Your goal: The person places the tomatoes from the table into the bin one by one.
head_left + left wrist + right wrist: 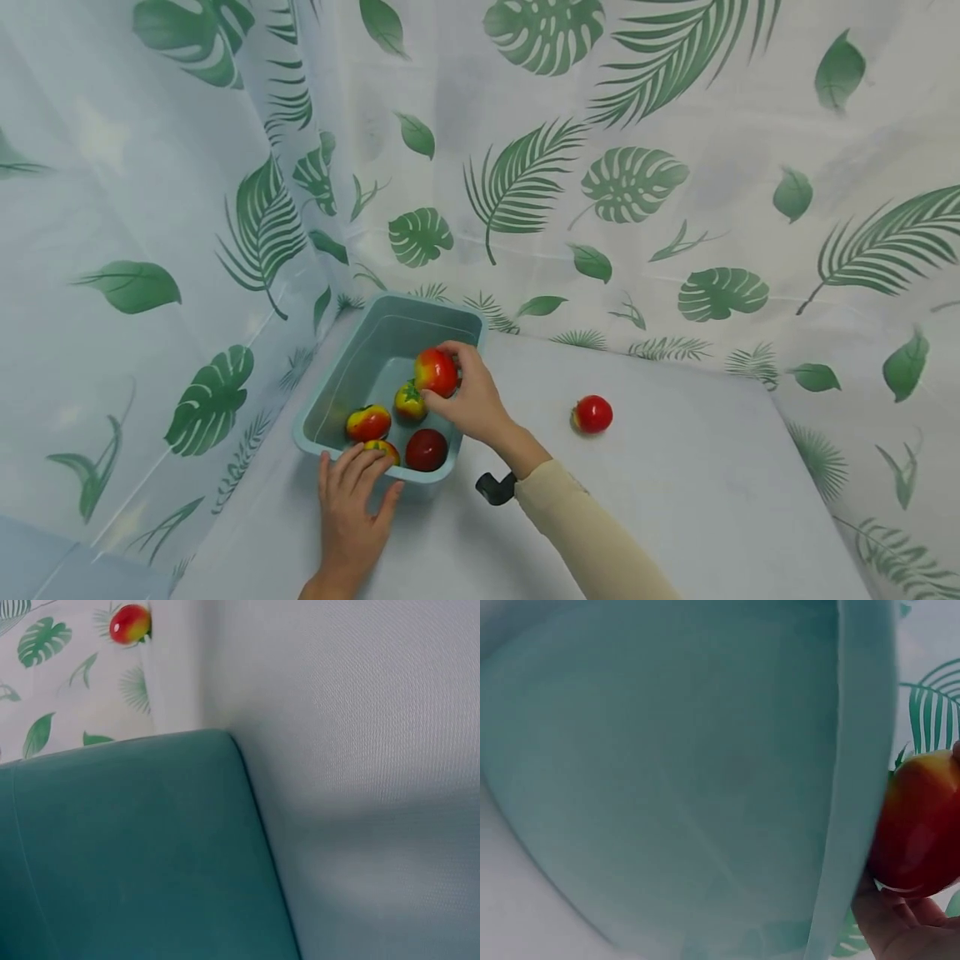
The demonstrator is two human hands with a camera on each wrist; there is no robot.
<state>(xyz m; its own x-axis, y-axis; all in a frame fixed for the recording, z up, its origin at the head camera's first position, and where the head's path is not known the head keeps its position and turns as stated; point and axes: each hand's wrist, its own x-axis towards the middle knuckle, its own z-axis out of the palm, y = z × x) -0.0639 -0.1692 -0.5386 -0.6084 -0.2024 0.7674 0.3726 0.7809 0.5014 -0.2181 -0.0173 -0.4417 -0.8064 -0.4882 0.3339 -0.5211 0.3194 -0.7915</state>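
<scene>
My right hand (474, 398) grips a red-and-yellow tomato (436, 372) over the right side of a blue-green plastic basin (311, 421). In the right wrist view the same tomato (922, 825) shows beside the basin's rim, with fingers under it. Fingertips of my left hand (352, 508) rest on the basin's near rim, its thumb outside the wall. Inside lie a yellow-green tomato (409, 402), a red-and-yellow one (368, 423), a dark red round fruit (426, 450) and another fruit (384, 451) partly hidden by the left fingers.
Right of the basin, a red tomato (592, 414) lies on the white tabletop (675, 492). A black curved piece (495, 489) shows beside the right sleeve. Leaf-patterned curtains (525, 275) stand behind and at the left of the table.
</scene>
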